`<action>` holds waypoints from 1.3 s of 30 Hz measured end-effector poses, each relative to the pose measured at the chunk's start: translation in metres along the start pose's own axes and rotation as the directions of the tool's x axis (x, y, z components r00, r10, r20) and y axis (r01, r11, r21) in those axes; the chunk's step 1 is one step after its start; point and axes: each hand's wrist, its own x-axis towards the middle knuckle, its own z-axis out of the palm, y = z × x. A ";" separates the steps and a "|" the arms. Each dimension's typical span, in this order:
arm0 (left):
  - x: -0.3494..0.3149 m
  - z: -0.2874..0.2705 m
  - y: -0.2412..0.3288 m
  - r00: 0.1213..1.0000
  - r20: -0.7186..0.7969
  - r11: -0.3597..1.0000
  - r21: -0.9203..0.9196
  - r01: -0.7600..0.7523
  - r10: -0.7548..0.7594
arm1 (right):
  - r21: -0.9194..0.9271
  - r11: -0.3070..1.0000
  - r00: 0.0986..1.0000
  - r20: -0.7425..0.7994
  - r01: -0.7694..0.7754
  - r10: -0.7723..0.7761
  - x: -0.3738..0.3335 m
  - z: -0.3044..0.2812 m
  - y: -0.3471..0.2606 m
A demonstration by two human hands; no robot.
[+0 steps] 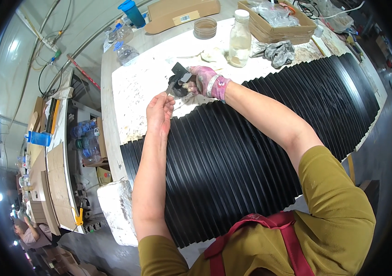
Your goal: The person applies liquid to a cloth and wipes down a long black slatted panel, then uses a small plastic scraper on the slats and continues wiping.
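Note:
My right hand (205,83), in a stained pink glove, grips a small black object (179,77) with a flat squarish top and a rounded lower part. Its exact kind cannot be made out. My bare left hand (160,110) is closed, its fingertips pinched at the object's lower left end, where a thin dark piece seems to stick out. Both hands are just past the far edge of a long black pleated bellows (223,161). This lies across the white, spotted table (129,96) beneath my forearms.
Beyond my hands stand a glass jar with a white lid (239,41), a brownish round container (205,28) and a crumpled grey cloth (281,53). Cardboard boxes (269,33) and plastic bottles (124,53) line the far side. At the lower left, another person (37,234) is beside a bench.

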 end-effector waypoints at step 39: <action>0.015 0.002 -0.010 0.931 -0.089 0.860 0.423 -0.287 0.355 | -0.020 0.997 0.998 0.001 -0.070 0.070 -0.045 0.003 -0.001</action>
